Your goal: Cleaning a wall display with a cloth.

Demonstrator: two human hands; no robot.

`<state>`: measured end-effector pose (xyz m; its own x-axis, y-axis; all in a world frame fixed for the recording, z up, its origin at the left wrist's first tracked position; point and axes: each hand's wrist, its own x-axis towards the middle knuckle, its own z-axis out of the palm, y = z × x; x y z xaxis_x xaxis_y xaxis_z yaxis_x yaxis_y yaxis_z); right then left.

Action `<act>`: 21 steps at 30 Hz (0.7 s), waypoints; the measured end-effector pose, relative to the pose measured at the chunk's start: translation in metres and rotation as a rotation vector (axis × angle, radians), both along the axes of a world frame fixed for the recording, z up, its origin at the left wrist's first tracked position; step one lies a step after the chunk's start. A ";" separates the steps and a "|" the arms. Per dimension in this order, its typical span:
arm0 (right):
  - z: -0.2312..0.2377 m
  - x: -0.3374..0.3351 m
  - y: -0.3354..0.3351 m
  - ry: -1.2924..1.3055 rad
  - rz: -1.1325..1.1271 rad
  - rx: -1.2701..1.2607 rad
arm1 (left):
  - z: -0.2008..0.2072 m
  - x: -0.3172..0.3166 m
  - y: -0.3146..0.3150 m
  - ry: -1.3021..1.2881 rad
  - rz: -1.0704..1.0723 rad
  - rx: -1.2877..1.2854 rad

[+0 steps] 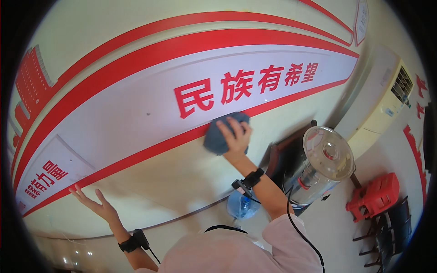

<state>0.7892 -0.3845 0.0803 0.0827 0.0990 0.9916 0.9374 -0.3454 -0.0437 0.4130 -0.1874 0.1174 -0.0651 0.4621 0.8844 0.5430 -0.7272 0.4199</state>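
A long white wall sign with a red border and red lettering stretches across the wall in front of me. My right hand presses a dark grey-blue cloth flat against the sign's lower red edge, right of the middle. The fingers are bent over the cloth, which covers part of that edge. Lower on the left, my left hand is raised with its fingers spread and nothing in it. Its fingertips come close to the sign's lower border; whether they touch the wall I cannot tell.
To the right stands a large metal urn with a clear lid, beside a dark chair. Beyond are a tall cream air conditioner, red plastic stools and dark folded chairs. A clear blue water bottle sits below my right arm.
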 end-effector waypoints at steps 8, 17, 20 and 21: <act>0.014 0.056 -0.049 0.545 -0.152 0.230 | 0.002 0.086 -0.049 0.095 -0.100 0.016; 0.004 -0.019 0.007 0.042 0.118 -0.109 | 0.043 0.178 -0.091 0.195 -0.307 0.095; 0.006 0.015 -0.019 0.110 0.019 -0.131 | 0.043 0.185 -0.091 0.248 -0.319 0.093; 0.008 0.025 -0.028 0.173 0.024 -0.093 | 0.043 0.185 -0.091 0.273 -0.281 0.073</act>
<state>0.8146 -0.4124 0.0883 0.2476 0.1935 0.9493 0.9266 -0.3335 -0.1737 0.5982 -0.2780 0.1605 0.2966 0.3641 0.8829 0.4030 -0.8858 0.2299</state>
